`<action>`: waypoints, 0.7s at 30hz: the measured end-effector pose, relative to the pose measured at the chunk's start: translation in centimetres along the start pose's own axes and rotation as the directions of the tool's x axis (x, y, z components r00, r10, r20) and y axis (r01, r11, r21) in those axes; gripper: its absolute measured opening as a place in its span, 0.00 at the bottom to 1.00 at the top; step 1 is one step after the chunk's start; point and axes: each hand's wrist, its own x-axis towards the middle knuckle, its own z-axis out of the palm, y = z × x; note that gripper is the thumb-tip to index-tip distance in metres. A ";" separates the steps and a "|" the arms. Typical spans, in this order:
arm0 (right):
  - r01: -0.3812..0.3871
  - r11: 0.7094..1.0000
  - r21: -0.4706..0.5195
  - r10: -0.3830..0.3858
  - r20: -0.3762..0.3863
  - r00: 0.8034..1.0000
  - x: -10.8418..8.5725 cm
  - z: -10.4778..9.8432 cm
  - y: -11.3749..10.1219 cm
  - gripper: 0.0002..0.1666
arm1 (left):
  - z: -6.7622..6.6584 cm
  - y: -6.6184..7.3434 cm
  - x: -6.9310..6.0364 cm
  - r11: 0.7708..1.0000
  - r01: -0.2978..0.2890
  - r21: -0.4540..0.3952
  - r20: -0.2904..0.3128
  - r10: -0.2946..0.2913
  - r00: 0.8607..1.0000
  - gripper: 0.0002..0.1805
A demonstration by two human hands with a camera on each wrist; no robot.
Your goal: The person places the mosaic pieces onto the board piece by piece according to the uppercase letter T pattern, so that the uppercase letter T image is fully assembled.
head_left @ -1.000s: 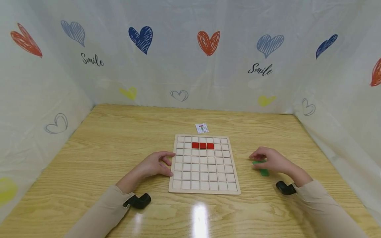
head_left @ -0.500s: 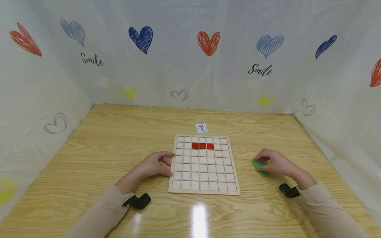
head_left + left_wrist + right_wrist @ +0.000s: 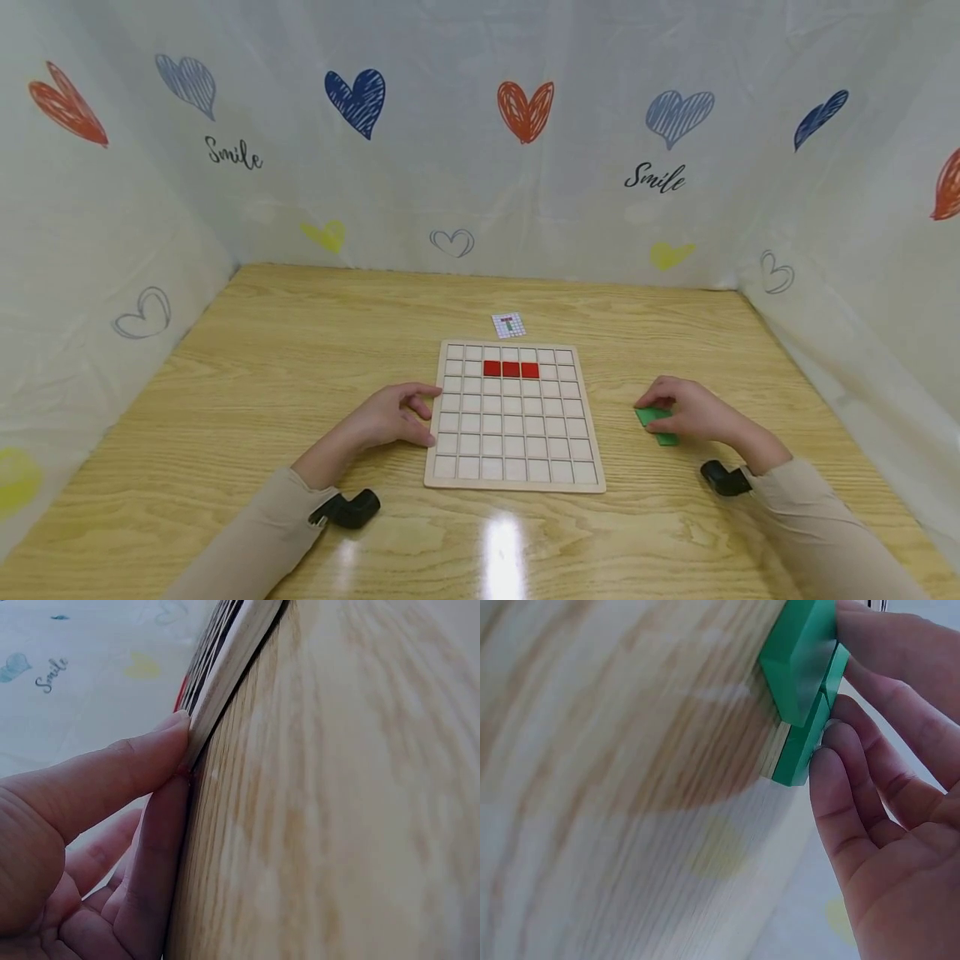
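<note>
A pale wooden grid board (image 3: 467,484) lies on the table, with three red square tiles (image 3: 511,369) side by side in its second row from the far edge. My left hand (image 3: 390,415) rests at the board's left edge, thumb and forefinger touching it apart from each other. In the left wrist view, the thumb (image 3: 142,761) presses the board's rim (image 3: 236,664). To the right of the board, my right hand (image 3: 693,408) pinches a green square tile (image 3: 651,415) between thumb and forefinger. Other green tiles (image 3: 799,754) lie beneath the fingers, partly hidden.
A small card (image 3: 509,325) showing a red and green T on a grid lies just beyond the board. The wooden table (image 3: 315,333) meets white curtains (image 3: 450,183) printed with hearts at the back and sides. Black wrist devices (image 3: 352,508) stick out from both sleeves.
My right hand has shifted slightly right and closed its thumb and forefinger on the green tile, showing more of it. The left hand and the board stay where they were.
</note>
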 end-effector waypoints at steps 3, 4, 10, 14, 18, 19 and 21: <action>-0.008 1.000 -0.013 0.008 -0.005 1.000 0.1 0.2 0.1 0.14 | 0.0 0.0 0.0 1.000 0.003 0.000 -0.004 -0.003 1.000 0.40; -0.012 1.000 -0.021 0.012 -0.004 1.000 0.2 0.3 0.1 0.14 | 0.0 0.1 0.0 1.000 0.003 -0.001 -0.006 -0.003 1.000 0.40; -0.025 0.999 -0.026 0.026 0.006 1.000 0.5 0.4 0.0 0.13 | 0.1 0.1 -0.1 1.000 0.000 -0.004 -0.009 0.000 1.000 0.40; -0.024 0.999 -0.021 0.024 0.003 1.000 0.8 0.5 -0.2 0.13 | 0.0 0.0 -0.1 1.000 -0.004 0.003 -0.005 0.004 1.000 0.40; -0.023 0.999 -0.025 0.023 -0.002 1.000 1.0 0.6 -0.4 0.13 | 0.0 -0.1 -0.1 1.000 -0.012 0.011 -0.002 0.012 1.000 0.39; -0.023 0.999 -0.025 0.022 -0.003 1.000 1.1 0.6 -0.5 0.13 | 0.0 -0.1 0.0 1.000 -0.014 0.011 -0.002 0.014 1.000 0.39; -0.022 1.000 -0.019 0.022 -0.003 1.000 1.2 0.7 -0.6 0.14 | 0.0 -0.2 0.0 1.000 -0.015 0.010 0.000 0.015 1.000 0.39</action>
